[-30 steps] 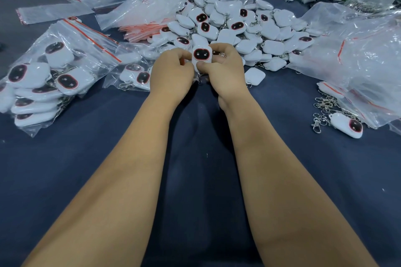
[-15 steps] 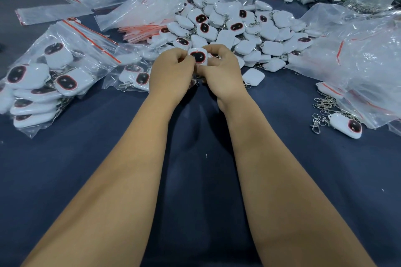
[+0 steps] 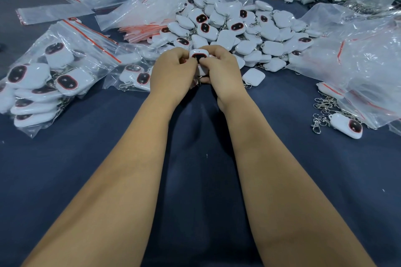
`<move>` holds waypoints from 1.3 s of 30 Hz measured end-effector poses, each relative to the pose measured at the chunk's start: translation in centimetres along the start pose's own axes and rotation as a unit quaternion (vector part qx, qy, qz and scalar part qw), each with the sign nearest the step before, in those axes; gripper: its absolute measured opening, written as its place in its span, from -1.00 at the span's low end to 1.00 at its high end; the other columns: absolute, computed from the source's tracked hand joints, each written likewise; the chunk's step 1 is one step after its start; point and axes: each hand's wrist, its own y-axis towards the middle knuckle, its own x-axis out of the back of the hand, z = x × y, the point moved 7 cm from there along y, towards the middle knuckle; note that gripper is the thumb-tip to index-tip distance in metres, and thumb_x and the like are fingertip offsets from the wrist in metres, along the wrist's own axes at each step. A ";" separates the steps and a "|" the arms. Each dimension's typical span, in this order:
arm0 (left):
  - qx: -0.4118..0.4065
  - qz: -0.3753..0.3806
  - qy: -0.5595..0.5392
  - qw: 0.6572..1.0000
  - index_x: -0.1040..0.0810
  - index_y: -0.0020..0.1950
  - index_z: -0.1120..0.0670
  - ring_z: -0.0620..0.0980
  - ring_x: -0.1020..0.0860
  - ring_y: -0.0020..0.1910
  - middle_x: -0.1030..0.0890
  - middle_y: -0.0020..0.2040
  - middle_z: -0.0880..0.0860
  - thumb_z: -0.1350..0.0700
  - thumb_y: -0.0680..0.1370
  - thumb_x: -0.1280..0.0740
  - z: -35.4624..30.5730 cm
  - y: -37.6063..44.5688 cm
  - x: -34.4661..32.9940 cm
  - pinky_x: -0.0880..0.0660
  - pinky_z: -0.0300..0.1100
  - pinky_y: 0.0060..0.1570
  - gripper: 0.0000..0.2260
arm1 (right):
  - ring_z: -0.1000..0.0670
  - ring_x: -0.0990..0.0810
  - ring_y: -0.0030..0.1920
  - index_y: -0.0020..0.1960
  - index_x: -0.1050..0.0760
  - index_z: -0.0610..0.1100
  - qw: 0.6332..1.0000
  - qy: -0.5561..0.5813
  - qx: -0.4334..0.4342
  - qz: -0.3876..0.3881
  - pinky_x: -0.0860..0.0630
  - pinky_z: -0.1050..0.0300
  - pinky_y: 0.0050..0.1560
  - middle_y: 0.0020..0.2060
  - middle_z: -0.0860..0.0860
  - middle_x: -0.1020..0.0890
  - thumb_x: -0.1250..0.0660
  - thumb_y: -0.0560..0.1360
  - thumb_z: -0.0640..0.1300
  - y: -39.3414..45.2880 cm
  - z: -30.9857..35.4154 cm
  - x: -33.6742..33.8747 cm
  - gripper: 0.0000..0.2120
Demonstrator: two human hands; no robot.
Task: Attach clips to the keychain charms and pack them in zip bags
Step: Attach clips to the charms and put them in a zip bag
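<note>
Both the left hand [image 3: 173, 71] and right hand [image 3: 221, 69] pinch one charm [image 3: 199, 55]; just beyond it the loose pile [image 3: 249, 28] remains unbagged.

Centre: I see my left hand [image 3: 173, 71] and right hand [image 3: 219, 69] side by side, a charm [image 3: 199, 55] pinched between them.
Behind them: the charm heap [image 3: 238, 28].
Left: a filled zip bag [image 3: 50, 76] — a smaller zip bag [image 3: 132, 71] just beside my left hand.
Right: loose clips [image 3: 323, 108] touching a single charm [image 3: 346, 125], both at the edge of the big bags [image 3: 358, 56].
Beneath: the table [image 3: 86, 147].
</note>
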 end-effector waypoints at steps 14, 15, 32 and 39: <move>-0.010 0.012 -0.001 1.000 -0.58 -0.07 -0.03 -0.26 -0.44 -0.46 -0.52 -0.32 -0.09 0.07 0.52 -0.29 -0.1 -0.2 -0.3 -0.42 -0.23 -0.33 -0.92 | 0.05 -0.53 -0.27 -0.09 -0.48 -0.05 1.000 -0.026 -0.001 -0.010 -0.49 0.27 -0.33 -0.20 -0.01 -0.57 -0.12 0.50 -0.43 -0.2 0.3 0.4 -0.68; -0.011 0.011 0.000 1.000 -0.58 -0.07 -0.03 -0.27 -0.44 -0.46 -0.52 -0.32 -0.09 0.07 0.53 -0.29 -0.1 -0.2 -0.3 -0.42 -0.21 -0.32 -0.92 | 0.04 -0.53 -0.26 -0.09 -0.49 -0.05 1.000 -0.028 -0.002 -0.011 -0.49 0.27 -0.33 -0.19 -0.02 -0.57 -0.12 0.50 -0.43 -0.2 0.3 0.4 -0.68; -0.020 0.021 -0.007 1.000 -0.48 -0.19 -0.04 -0.23 -0.43 -0.51 -0.53 -0.35 -0.07 0.09 0.50 -0.29 0.1 0.1 -0.3 -0.39 -0.32 -0.45 -0.93 | -0.07 -0.56 -0.17 0.06 -0.52 -0.16 1.000 -0.002 -0.020 -0.012 -0.59 -0.13 0.02 -0.02 -0.21 -0.62 -0.15 0.49 -0.41 0.1 -0.3 -0.1 -0.72; -0.026 0.018 0.000 0.999 -0.49 -0.16 0.01 -0.22 -0.41 -0.51 -0.51 -0.36 -0.08 0.09 0.50 -0.29 0.1 0.1 -0.3 -0.35 -0.36 -0.48 -0.95 | -0.06 -0.55 -0.20 0.01 -0.52 -0.13 1.000 -0.006 -0.015 -0.013 -0.58 -0.04 -0.05 -0.08 -0.17 -0.61 -0.15 0.48 -0.41 0.1 -0.3 -0.2 -0.73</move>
